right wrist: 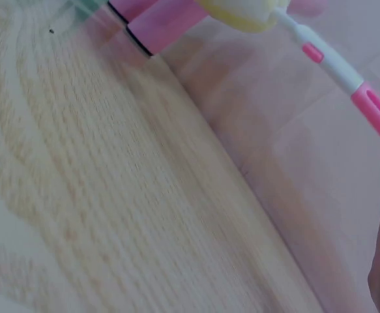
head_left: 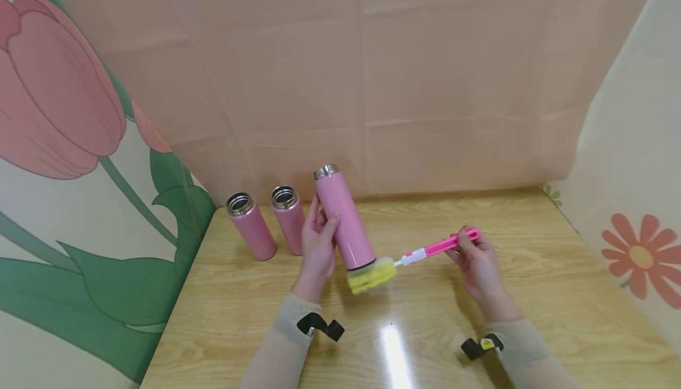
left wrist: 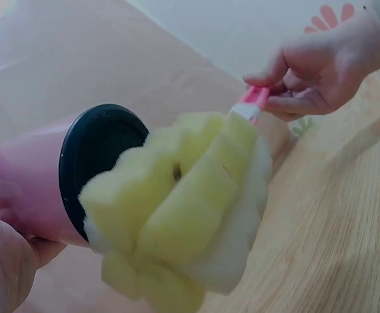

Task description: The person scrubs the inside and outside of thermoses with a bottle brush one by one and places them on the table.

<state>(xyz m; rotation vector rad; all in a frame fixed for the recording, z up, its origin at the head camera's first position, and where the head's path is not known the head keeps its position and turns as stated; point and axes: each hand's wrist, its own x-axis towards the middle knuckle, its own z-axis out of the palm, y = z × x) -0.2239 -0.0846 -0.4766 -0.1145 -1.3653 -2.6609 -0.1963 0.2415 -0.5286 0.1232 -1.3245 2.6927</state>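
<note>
Yellow sponge [head_left: 373,276] at bottle base [left wrist: 100,147]

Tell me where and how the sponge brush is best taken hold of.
Take the sponge brush by its pink handle, probably from the right: that slim, straight part extends rightward, away from the tilted pink bottle, while the bulky yellow sponge head sits at the bottle's base.
</note>
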